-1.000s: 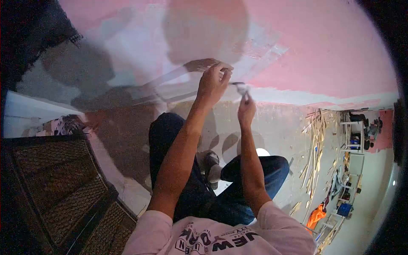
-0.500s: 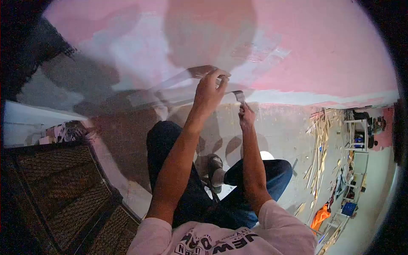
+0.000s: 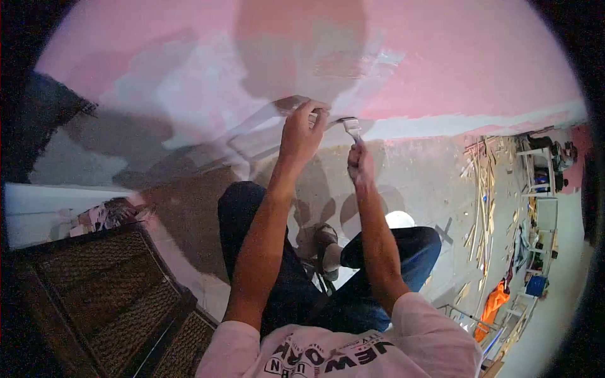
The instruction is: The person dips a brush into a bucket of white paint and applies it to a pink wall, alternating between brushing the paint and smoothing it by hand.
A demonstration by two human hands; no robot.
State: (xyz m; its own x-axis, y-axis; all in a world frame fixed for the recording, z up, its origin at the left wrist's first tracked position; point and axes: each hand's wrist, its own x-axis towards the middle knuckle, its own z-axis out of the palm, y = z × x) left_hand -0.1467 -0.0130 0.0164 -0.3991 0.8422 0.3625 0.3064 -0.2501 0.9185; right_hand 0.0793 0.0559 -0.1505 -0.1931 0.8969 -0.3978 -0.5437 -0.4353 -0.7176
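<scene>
Pink wall point(image 3: 466, 69) with white patches

Strong light throws a round shadow onto the pink wall point(image 3: 466, 69); left of it, the picture falls dim and grainy. Fisheye distortion bends the wall's edges into black corners.

On the chest of the light T-shirt point(image 3: 378, 334) that you are wearing, you can read "NEW" point(image 3: 364, 356) in large dark capitals, and beside it a second large word point(image 3: 302, 354) that reads as "YORK", though folds in the cloth distort its letters. Around these you have smaller print point(image 3: 362, 343), of which "CITY" is just about legible while the rest is too small to make out. Near the large words, boxed letters point(image 3: 285, 366) sit on the same shirt front, with an "N" and a "B" discernible, but you cannot read them surely as a whole word.
</scene>
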